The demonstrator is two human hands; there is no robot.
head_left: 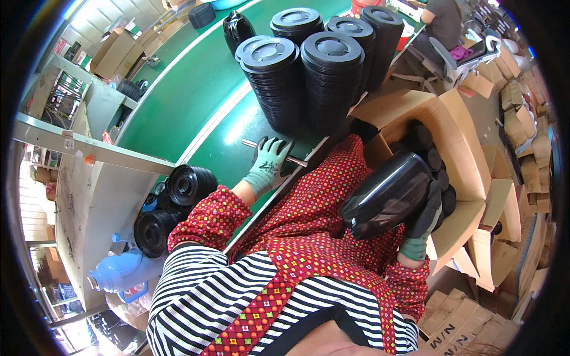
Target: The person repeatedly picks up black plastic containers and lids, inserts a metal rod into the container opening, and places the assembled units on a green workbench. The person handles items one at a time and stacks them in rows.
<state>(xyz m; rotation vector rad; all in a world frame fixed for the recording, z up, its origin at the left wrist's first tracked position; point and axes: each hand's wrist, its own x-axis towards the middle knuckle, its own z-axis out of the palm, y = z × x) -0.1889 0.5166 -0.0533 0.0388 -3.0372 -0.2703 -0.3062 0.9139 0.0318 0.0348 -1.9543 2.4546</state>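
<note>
My left hand (270, 163), in a pale green glove with dark fingertips, is closed around a thin metal rod (297, 160) over the green table. The rod's two ends stick out on either side of my fingers. At the right, above my lap, a glossy black rounded plastic shell (386, 193) lies tilted. My right hand (428, 216), gloved in black and green, grips its far right side; the shell hides part of the fingers. Tall stacks of round black lids (332, 77) stand on the table beyond my left hand.
An open cardboard box (466, 142) with black round pieces inside stands at my right. Black round parts (190, 185) and a blue plastic jug (127, 270) are at the left. Flattened cartons (457, 323) lie lower right. A person (442, 24) sits at the far right.
</note>
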